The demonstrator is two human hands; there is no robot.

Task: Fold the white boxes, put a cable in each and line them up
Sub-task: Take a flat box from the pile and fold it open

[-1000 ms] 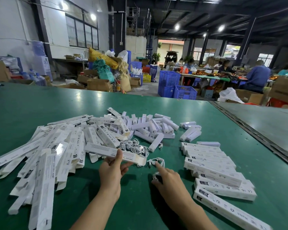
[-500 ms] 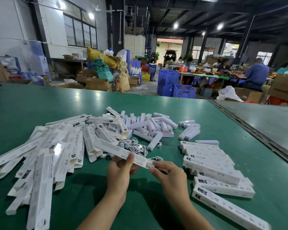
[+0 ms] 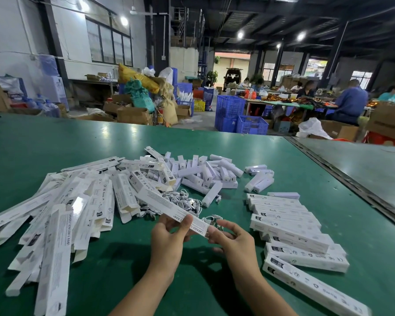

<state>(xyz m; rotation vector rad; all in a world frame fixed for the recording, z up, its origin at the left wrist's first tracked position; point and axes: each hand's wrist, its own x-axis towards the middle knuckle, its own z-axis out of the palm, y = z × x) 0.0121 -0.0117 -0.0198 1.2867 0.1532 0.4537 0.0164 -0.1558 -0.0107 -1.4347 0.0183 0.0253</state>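
Observation:
My left hand (image 3: 168, 238) grips a long white box (image 3: 169, 207) near its near end, holding it above the green table (image 3: 214, 281). My right hand (image 3: 232, 239) pinches a coiled white cable (image 3: 211, 218) at the box's open near end. A heap of loose white cables (image 3: 183, 200) lies just beyond the box. Flat unfolded white boxes (image 3: 62, 224) are piled at the left. Several closed boxes (image 3: 290, 226) lie lined up side by side at the right.
Small white lamp units (image 3: 205, 173) are scattered at the table's middle back. A metal seam (image 3: 342, 181) divides this table from another at the right. Blue crates (image 3: 240, 120), cardboard cartons and seated workers are beyond the far edge.
My right hand picked a cable off the table and brought it up to the box's near end. The left hand kept hold of the box and tilted its far end away.

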